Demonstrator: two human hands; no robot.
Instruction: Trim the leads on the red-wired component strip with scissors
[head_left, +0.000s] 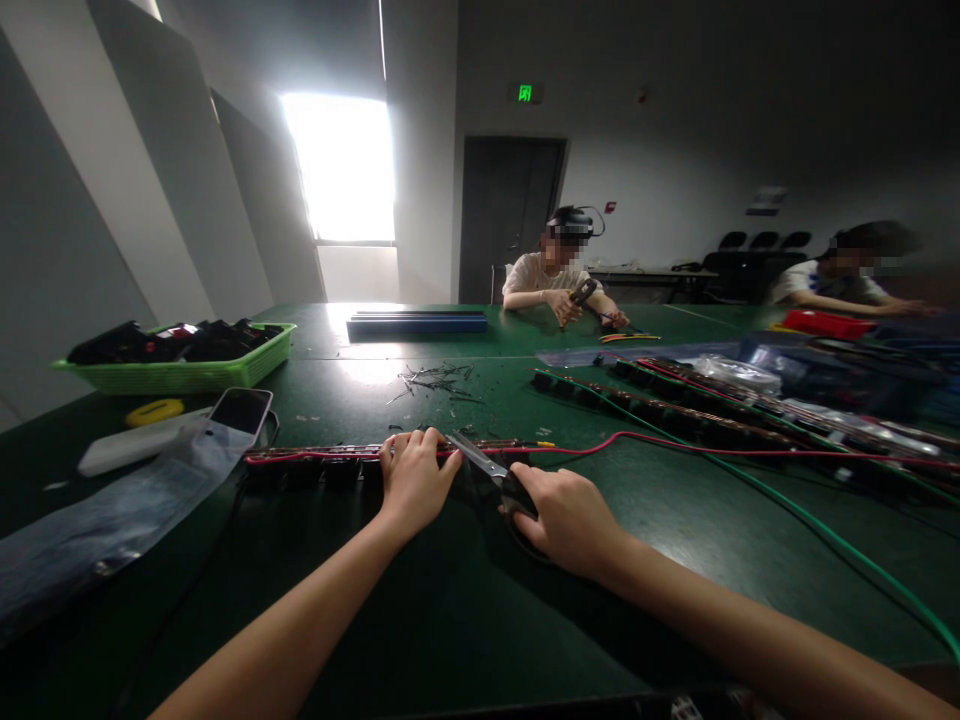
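My left hand (416, 475) is closed over a long row of black parts (315, 474) with wires running along its top edge. A red wire (712, 450) lies along that row and stretches off to the right. In my right hand (566, 515) is a pair of scissors (484, 460), its blades pointing up and left across the row, close to my left fingertips. Whether the blades touch a wire or a tie is too small to tell. My left fingers hide part of the row.
Dark offcuts (435, 380) lie beyond my hands. At left are a green basket (247, 362) of black parts, a phone (240, 412) and a plastic bag (135, 510). More wired rows (675, 412) and a green wire (817, 530) occupy the right. Two people sit across the table.
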